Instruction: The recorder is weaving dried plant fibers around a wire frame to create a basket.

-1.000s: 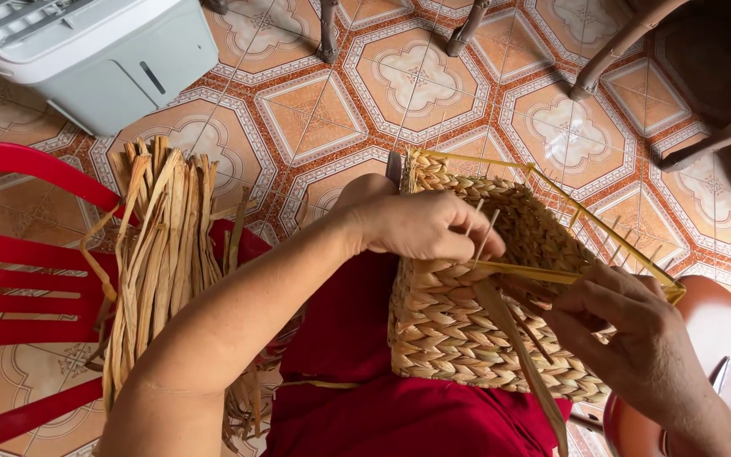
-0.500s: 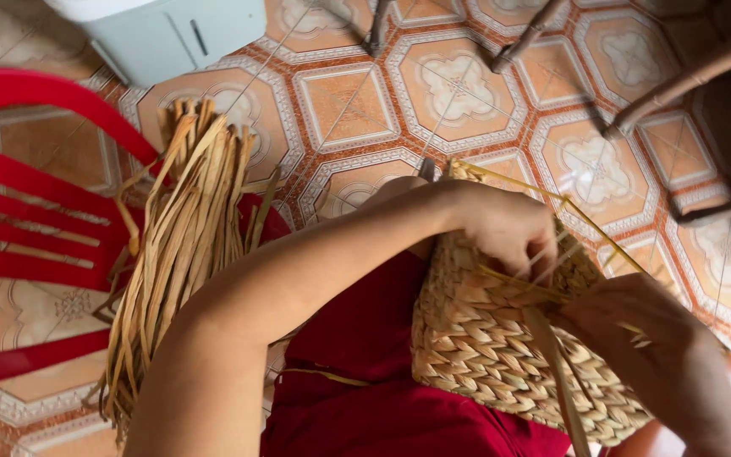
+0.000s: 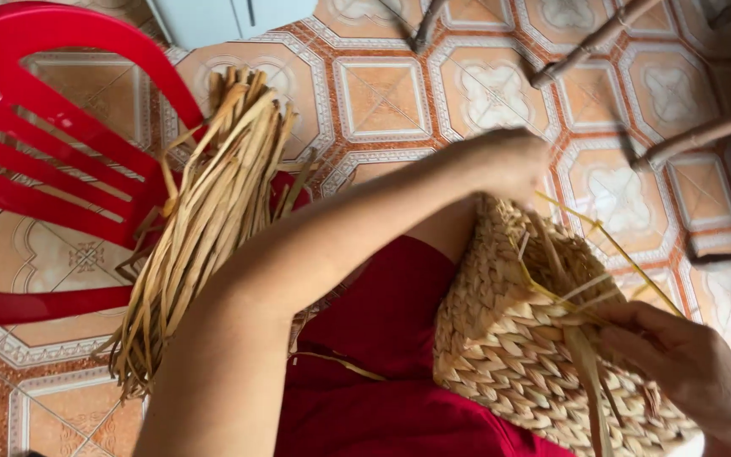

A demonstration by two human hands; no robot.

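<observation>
**Inspection note: half-woven straw basket on the lap, both hands engaged**

The woven basket [image 3: 543, 355] rests on the person's lap, on red cloth [image 3: 382, 372], its open rim turned toward the tiled floor [image 3: 382, 93]. Loose pale strands stand up from the rim, so the weave appears unfinished.

Left hand [image 3: 509, 161]: it sits at the basket's upper rim, fingers curled down and out of sight behind the rim. It appears closed, but whether it grips the rim or a strand cannot be told from this view.

Right hand [image 3: 687, 364]: it lies against the basket's lower side, fingers closed on a flat straw strand [image 3: 585, 372] that runs down across the weave.

Change noted: against the views of a second and half a second ago, the left forearm has swung further across the frame and the left hand has shifted from the middle of the basket's opening up to its far rim. The right hand stays on its strand. In my judgement the strand is being drawn tight while the rim is steadied.

Left of the basket, a bundle of dried straw strips [image 3: 205, 228] lies across a red plastic chair [image 3: 52, 152]. Beyond the basket, dark chair legs [image 3: 594, 42] stand on the floor.
</observation>
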